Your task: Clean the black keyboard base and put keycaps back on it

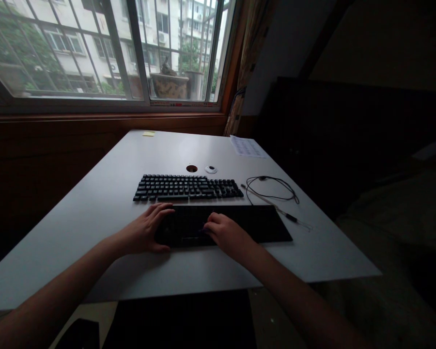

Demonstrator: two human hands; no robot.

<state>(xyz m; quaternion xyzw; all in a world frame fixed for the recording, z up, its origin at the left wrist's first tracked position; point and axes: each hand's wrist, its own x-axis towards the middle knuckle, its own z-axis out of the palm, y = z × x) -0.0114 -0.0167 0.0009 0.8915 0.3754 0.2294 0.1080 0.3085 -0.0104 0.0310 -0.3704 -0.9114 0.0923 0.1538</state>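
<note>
A black keyboard base (254, 224) lies flat on the white table, its surface too dark to show detail. My left hand (147, 230) grips its left end, fingers over the back edge and thumb at the front edge. Over the middle of the base, my right hand (227, 235) is closed in a pinch. A small dark, purplish bit shows at its fingertips, too small to name. Just behind the base, black keycaps (181, 186) are laid out in keyboard order on the table.
A looped black cable (276, 198) and a thin wire tool with a black grip (291, 218) lie right of the keyboard base. Farther back are a round table hole (192, 168), a white round cover (211, 169), printed paper (247, 147) and a yellow note (148, 134).
</note>
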